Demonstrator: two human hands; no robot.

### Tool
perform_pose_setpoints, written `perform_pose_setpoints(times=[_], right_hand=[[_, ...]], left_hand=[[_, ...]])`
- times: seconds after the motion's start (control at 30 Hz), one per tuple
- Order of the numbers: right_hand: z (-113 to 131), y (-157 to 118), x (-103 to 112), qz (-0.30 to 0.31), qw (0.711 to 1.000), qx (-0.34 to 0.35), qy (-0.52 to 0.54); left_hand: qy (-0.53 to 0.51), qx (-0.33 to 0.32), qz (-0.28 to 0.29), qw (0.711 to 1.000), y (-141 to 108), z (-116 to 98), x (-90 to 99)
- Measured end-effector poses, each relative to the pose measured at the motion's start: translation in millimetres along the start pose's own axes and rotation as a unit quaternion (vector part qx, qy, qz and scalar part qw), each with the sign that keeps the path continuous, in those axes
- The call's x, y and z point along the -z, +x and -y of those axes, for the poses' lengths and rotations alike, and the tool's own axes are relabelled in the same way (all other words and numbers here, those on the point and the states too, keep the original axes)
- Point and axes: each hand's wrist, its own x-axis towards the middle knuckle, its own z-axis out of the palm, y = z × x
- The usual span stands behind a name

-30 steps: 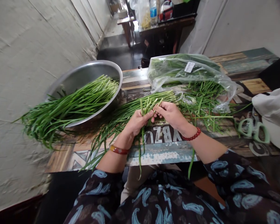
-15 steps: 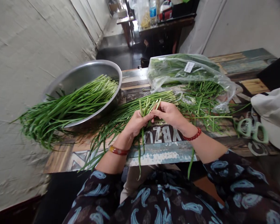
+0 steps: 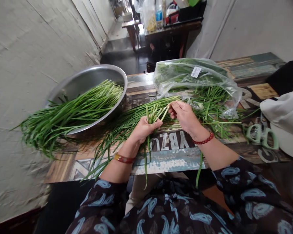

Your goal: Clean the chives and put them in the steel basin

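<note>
Just now, right hand [image 3: 184, 118]: drawn away from the stems, grip pinched closed, anything held too fine to tell.
Left hand [image 3: 144, 130]: grip clenched around garlic chives [image 3: 154, 114].

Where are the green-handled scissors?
Head view: the green-handled scissors lie at the right end of the table, between the loose garlic chives and the white bag.

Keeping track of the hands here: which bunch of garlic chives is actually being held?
The small bunch held upright in the left hand, pale ends up; the bunch in the steel basin and the loose pile beside the plastic bag lie out of hand.
</note>
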Motion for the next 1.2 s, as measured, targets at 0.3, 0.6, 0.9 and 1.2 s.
perform_pose_setpoints(times=[0.3,0.6,0.9,1.2], right_hand=[[1,-3,-1,-0.015,0.962,0.16,-0.219],[-4,3,9,-0.031,0.96,0.124,-0.248],[2,5,19,-0.024,0.965,0.13,-0.227],[4,-1,8,-0.012,0.945,0.182,-0.272]], left_hand=[[0.01,-0.008,0.002,1.0,1,2,0.9],[0.016,-0.002,0.009,1.0,0,4,2.1],[-0.002,0.009,0.011,1.0,0,1,2.0],[-0.003,-0.007,0.019,1.0,-1,2,-0.7]])
